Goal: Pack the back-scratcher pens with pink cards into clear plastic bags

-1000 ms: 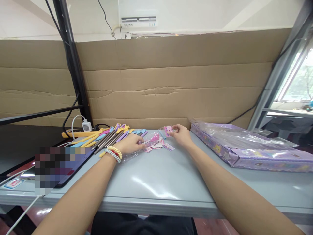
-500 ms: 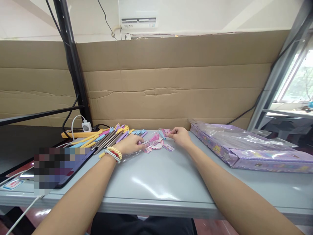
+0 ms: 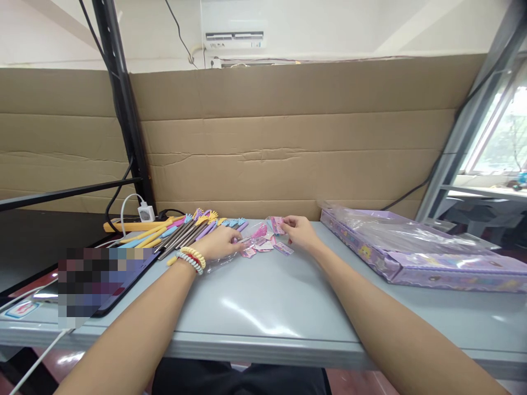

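Note:
My left hand (image 3: 220, 242) rests on the grey table (image 3: 263, 296), fingers curled on a clear plastic bag (image 3: 222, 262) with a pink item at its mouth. My right hand (image 3: 300, 232) pinches a small pink packet (image 3: 276, 224) just above a scatter of small pink packets (image 3: 263, 245) lying between both hands. A bundle of pens with coloured hand-shaped tops (image 3: 189, 226) lies just left of my left hand. Beaded bracelets circle my left wrist.
A flat purple box (image 3: 415, 249) under clear film fills the table's right side. A dark tablet (image 3: 119, 274) lies at the left, with a white charger and cables (image 3: 145, 211) behind it. A cardboard wall (image 3: 288, 142) closes the back. A black post (image 3: 121, 104) stands at left.
My right hand has drifted slightly left and down with the pink packet, closer to the scattered packets. My left hand has stayed in place.

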A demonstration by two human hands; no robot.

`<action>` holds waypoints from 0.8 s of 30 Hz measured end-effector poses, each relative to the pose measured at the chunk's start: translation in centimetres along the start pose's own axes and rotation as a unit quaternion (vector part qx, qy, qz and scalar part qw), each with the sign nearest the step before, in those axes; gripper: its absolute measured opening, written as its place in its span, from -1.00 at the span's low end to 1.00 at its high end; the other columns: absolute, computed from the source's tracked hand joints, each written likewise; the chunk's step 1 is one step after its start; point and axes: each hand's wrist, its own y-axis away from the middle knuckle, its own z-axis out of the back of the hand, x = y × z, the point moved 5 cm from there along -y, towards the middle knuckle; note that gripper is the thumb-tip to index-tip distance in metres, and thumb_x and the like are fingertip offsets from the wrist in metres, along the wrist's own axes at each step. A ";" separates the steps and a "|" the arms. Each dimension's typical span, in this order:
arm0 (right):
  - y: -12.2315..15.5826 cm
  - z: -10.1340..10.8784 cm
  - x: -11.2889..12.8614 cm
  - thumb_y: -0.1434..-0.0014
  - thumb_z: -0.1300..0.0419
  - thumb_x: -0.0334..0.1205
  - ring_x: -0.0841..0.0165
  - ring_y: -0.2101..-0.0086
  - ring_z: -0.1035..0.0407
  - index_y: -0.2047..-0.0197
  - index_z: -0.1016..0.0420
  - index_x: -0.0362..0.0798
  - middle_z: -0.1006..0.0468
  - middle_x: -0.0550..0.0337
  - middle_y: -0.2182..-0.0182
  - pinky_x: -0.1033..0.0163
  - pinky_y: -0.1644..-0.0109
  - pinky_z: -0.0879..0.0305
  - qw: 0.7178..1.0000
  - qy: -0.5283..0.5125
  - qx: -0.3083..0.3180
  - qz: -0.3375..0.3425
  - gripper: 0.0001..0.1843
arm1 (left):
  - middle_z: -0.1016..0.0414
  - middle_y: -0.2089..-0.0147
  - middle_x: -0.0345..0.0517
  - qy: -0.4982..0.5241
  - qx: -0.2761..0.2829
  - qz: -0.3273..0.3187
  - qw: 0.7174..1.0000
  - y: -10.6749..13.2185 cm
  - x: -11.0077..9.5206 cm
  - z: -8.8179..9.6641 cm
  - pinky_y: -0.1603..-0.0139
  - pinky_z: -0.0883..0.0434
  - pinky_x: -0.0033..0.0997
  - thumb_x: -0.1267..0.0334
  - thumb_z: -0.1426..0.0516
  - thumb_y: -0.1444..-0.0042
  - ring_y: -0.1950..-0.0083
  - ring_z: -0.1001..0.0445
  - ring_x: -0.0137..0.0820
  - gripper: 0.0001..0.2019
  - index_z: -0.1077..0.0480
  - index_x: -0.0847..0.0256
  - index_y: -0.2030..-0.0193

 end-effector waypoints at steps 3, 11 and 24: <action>0.0 0.5 -0.1 0.04 -0.10 -0.19 0.51 0.66 -0.17 0.55 -0.37 -0.11 -0.40 0.25 0.61 0.37 0.59 -0.14 0.998 0.049 -0.024 -0.011 -0.82 | -0.30 0.55 -0.22 -0.006 0.006 -0.004 1.000 0.0 0.1 -0.1 0.49 -0.05 -0.46 -0.09 0.04 -0.06 0.51 -0.17 -0.47 -0.57 -0.35 0.25 0.49; 0.2 0.3 0.0 0.18 -0.26 0.01 0.47 0.55 -0.20 0.54 -0.36 -0.11 -0.39 0.24 0.59 0.38 0.53 -0.10 0.999 0.031 0.000 0.009 -0.66 | -0.32 0.54 -0.21 -0.013 0.006 -0.003 1.000 0.0 0.1 -0.1 0.50 -0.04 -0.46 -0.13 0.04 -0.06 0.52 -0.18 -0.47 -0.54 -0.35 0.25 0.49; -0.6 -0.7 -0.8 0.01 0.08 -0.14 0.30 0.33 -0.30 0.31 -0.46 -0.08 -0.48 0.08 0.32 0.37 0.56 -0.19 0.994 -0.090 0.055 -0.001 -0.65 | -0.29 0.56 -0.22 -0.002 0.000 -0.001 1.000 0.1 -0.3 0.1 0.52 -0.05 -0.48 -0.09 0.04 -0.07 0.53 -0.19 -0.46 -0.57 -0.34 0.24 0.51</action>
